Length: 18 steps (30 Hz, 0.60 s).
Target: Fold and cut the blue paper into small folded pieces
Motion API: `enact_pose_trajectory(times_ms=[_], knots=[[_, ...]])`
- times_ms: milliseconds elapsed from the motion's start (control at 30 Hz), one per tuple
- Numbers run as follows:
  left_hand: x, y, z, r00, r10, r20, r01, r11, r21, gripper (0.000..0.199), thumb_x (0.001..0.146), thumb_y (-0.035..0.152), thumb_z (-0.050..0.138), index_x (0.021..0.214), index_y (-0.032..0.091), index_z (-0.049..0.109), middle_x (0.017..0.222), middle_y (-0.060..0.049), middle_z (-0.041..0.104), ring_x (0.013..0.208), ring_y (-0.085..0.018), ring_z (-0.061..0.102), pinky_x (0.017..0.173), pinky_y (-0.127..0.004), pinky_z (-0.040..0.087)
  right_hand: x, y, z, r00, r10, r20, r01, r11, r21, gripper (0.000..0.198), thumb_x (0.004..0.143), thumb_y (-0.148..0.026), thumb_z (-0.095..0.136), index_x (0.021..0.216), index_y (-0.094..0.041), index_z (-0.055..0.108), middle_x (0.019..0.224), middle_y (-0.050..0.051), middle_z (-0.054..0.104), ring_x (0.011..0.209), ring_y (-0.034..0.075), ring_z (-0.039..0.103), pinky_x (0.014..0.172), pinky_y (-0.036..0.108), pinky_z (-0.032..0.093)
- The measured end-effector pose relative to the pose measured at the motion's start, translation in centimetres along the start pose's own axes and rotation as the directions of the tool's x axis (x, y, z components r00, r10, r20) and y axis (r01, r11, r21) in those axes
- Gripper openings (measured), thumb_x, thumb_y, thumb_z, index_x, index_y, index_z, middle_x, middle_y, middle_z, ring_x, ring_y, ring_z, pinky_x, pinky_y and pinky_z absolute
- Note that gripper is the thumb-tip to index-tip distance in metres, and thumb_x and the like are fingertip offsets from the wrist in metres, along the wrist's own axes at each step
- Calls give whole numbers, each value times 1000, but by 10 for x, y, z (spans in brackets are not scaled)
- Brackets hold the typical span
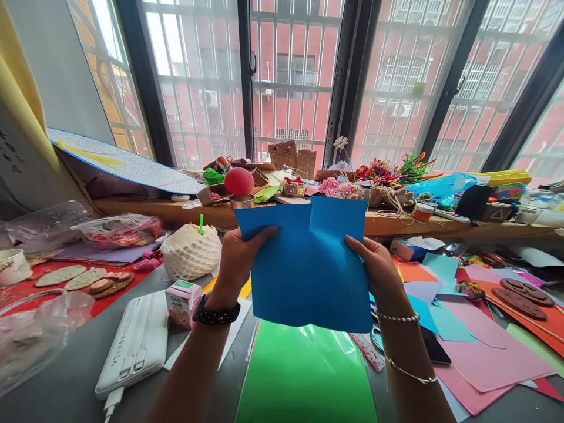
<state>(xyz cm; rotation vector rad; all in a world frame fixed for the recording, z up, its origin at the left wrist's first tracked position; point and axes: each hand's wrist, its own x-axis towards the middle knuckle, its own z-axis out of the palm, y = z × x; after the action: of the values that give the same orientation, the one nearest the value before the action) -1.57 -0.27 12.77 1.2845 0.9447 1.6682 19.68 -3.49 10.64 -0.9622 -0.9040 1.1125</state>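
A sheet of blue paper [308, 270] is held up in front of me, its top edge stepped where a piece is cut away on the left. My left hand [244, 255] pinches its left side, thumb on the near face and fingers hidden behind. On the right side, my right hand [374, 258] grips it the same way, thumb near the step. Below the blue paper lies a glossy green sheet [304, 376] on the table. Part of a pair of scissors [376, 338] shows near my right wrist, mostly covered.
To the left are a white power bank [136, 338] with a cable, a small pink box [181, 304] and a net-wrapped coconut [191, 252] with a green straw. Coloured papers [476, 346] and a dark phone [434, 345] lie right. Craft items crowd the windowsill [127, 208].
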Motion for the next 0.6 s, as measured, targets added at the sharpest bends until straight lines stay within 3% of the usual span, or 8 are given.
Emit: enact_pose_trajectory(times_ms=[167,367,467,600], knots=[[0,3,0,998,-18,54,22,998,-59,39,48,33,76,81,13,66,72,-3,68,66,-20,62,63,-31,50,4,3,-2,999,-33,-26,32,999,-17,29,55,-35,73,76,-18,66,60,-1,66,47,12,57,46,21,48],[4,-1,-6,946,-116,304,165,977,-138,50,51,28,75,98,16,62,95,-8,66,84,-25,61,72,-36,50,3,2,-3,997,-77,-19,77,997,-6,27,56,-34,73,77,-19,66,63,0,67,49,14,58,49,25,51],[6,-6,-6,947,-130,295,166,981,-100,50,52,28,75,98,16,62,93,-7,66,84,-25,61,72,-36,50,3,1,-3,996,-86,-5,86,996,-2,25,58,-33,72,78,-20,66,66,0,68,53,15,60,51,26,52],[8,-7,-5,979,-90,185,108,990,-87,51,51,29,75,98,16,62,90,-6,67,81,-24,62,71,-36,50,4,0,-6,993,-99,64,99,995,-12,26,58,-34,71,80,-21,66,71,1,68,60,17,62,57,28,52]])
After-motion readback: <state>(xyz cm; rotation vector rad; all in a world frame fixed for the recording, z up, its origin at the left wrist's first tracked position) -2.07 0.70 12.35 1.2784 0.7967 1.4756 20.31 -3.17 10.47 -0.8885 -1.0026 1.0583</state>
